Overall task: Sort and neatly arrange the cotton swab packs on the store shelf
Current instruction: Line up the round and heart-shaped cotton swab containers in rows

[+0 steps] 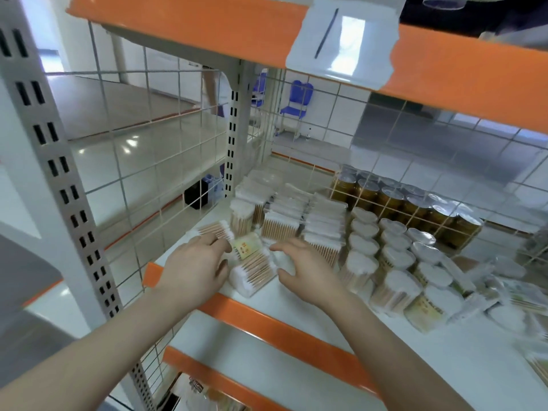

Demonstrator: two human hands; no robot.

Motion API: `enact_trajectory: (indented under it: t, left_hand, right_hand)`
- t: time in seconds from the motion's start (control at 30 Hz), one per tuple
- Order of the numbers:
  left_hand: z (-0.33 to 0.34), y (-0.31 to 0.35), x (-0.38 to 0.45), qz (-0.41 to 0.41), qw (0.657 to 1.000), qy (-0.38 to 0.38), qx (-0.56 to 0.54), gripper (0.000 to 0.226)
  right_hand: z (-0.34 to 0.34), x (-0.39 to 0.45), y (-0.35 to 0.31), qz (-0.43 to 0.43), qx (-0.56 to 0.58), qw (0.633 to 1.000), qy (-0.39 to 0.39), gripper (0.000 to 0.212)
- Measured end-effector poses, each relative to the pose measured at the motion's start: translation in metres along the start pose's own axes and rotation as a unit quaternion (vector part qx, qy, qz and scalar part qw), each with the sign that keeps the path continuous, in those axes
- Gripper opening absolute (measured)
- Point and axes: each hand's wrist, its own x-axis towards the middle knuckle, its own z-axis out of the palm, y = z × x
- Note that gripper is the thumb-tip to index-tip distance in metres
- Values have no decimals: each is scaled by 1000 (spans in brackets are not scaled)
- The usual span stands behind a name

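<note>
Clear packs of wooden-stick cotton swabs lie on the white shelf [296, 310]. A box-shaped pack [255, 272] lies on its side between my hands, with a yellow-labelled pack [246, 247] just behind it. My left hand [194, 265] reaches in from the left, its straight fingers touching a flat pack [215, 229] and the labelled one. My right hand [304, 266] hovers with spread, relaxed fingers just right of the box-shaped pack and holds nothing. Behind them, stacked rows of swab packs [284, 215] stand upright. Round tubs of swabs [394, 256] fill rows to the right.
A wire grid [166, 149] closes the shelf's left side and back. Amber jars with silver lids [415, 203] stand at the back right. Loose packs [504, 298] are jumbled at the far right. An orange-edged upper shelf [444, 75] hangs overhead.
</note>
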Motion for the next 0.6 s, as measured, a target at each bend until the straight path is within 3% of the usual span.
enact_trajectory:
  t: [0.13, 0.3, 0.6]
  left_hand:
    - [-1, -1, -7, -12, 1000, -3, -13, 22]
    - [-1, 1, -13, -38, 999, -31, -5, 32]
    - [1, 5, -18, -37, 997, -63, -28, 33]
  right_hand:
    - [10, 5, -6, -46, -26, 997, -55, 56]
    - [16, 9, -11, -65, -63, 993, -70, 60]
    - [19, 11, -9, -31, -143, 987, -73, 61]
